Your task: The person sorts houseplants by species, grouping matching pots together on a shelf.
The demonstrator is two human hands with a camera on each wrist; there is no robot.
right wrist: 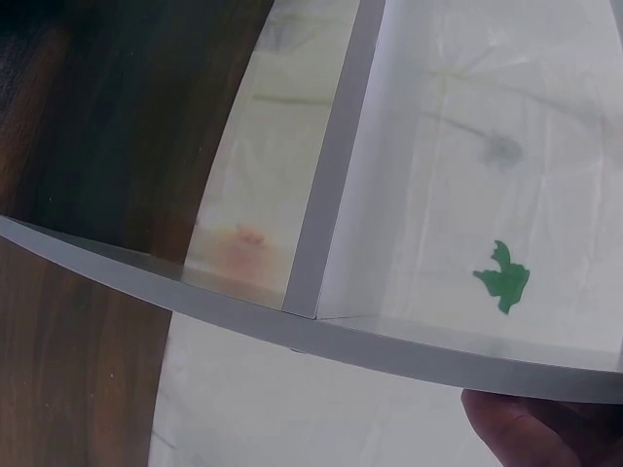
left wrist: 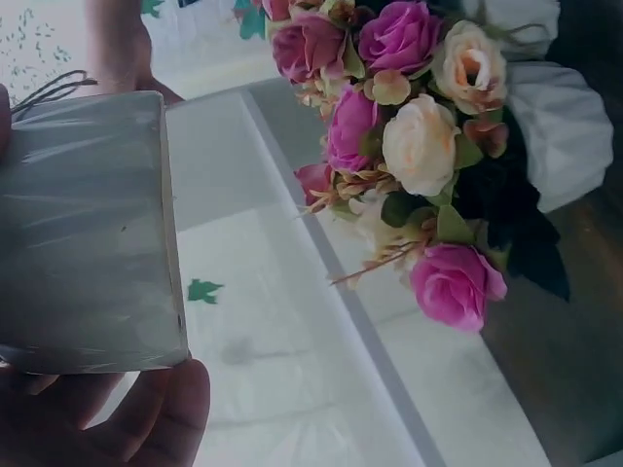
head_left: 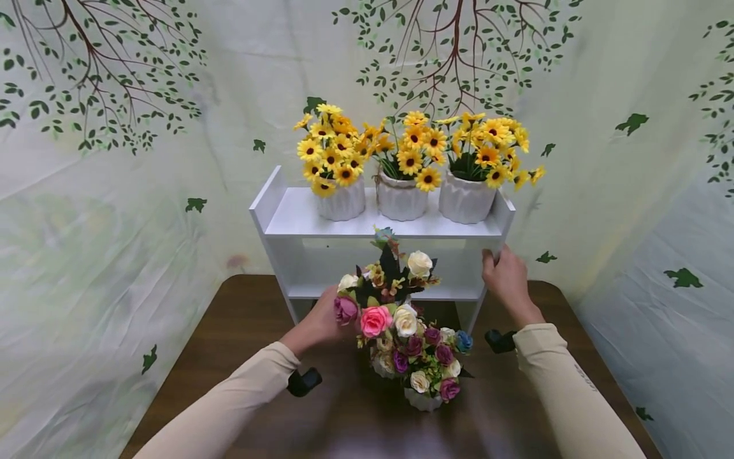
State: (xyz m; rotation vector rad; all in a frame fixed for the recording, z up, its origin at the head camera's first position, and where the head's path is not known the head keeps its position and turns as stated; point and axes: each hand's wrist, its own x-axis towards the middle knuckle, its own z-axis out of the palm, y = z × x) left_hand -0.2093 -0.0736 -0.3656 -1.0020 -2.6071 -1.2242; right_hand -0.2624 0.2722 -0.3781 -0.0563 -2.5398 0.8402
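In the left wrist view my left hand (left wrist: 146, 418) holds a white flower pot (left wrist: 88, 233) with twine at its rim, fingers around its side. In the head view flowers partly cover that left hand (head_left: 323, 319), beside a bouquet with a pink rose (head_left: 375, 320) and cream roses; the held pot is hidden there. My right hand (head_left: 507, 280) grips the right side panel of the white shelf (head_left: 378, 223). The right wrist view shows the right hand (right wrist: 545, 428) at the edge of the shelf panel (right wrist: 243, 309).
Three white pots of yellow flowers (head_left: 402, 199) line the top shelf. On the brown table (head_left: 229, 357), a white pot (head_left: 423, 400) with purple and cream roses stands in front of the shelf. Behind hangs a pale cloth (head_left: 246, 95) printed with branches and leaves.
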